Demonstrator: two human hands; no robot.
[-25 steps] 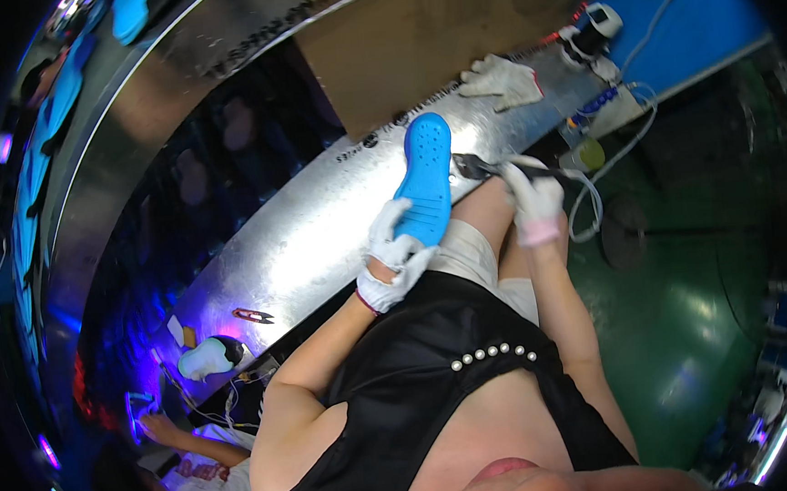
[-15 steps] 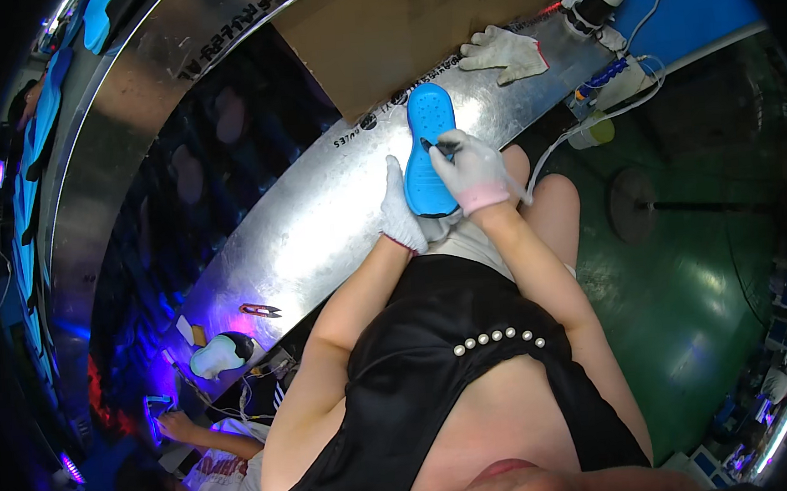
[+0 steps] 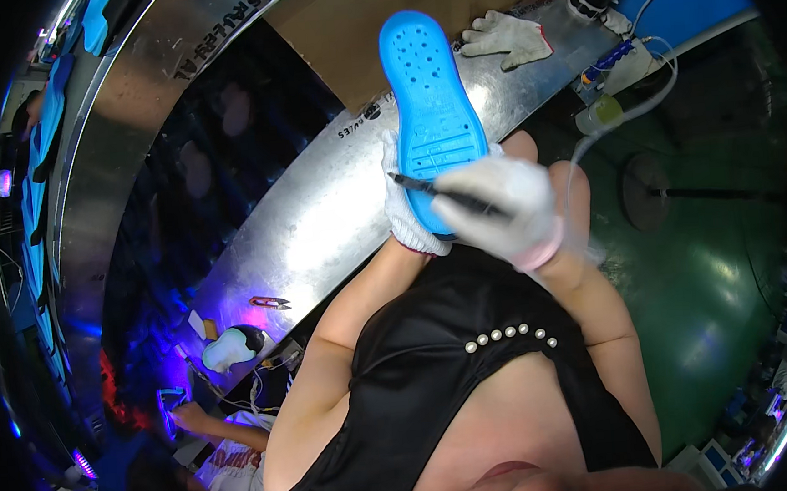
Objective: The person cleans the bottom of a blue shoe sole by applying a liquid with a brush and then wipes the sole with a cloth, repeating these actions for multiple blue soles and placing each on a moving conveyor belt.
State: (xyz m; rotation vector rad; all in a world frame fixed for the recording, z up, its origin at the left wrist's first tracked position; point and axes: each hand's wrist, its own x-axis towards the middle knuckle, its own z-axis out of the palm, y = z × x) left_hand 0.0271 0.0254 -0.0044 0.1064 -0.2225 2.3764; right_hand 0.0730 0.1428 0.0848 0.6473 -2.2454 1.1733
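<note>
A bright blue shoe sole [image 3: 439, 119], with small holes at its far end and ridges nearer to me, is held up over the bench's near edge. My left hand [image 3: 405, 213], in a white knitted glove, grips it along the left side and from beneath; some fingers are hidden behind it. My right hand [image 3: 504, 201], gloved in white with a pink cuff and smeared by motion, is closed around a slim black pen-like tool [image 3: 417, 184]. The tool's tip points left, across the lower part of the sole. Whether it touches the sole I cannot tell.
A metal bench [image 3: 309, 210] runs diagonally under my hands, with brown cardboard [image 3: 333, 31] behind. On it lie a loose white glove [image 3: 509, 38] and red-handled thread snips [image 3: 270, 302]. A white cable [image 3: 665, 90] hangs at right. At lower left a co-worker's arm [image 3: 214, 425] reaches in.
The blue sole has been raised closer to my head, showing its holes and ridges larger. My right hand has moved down and right, with the tool still in its fingers.
</note>
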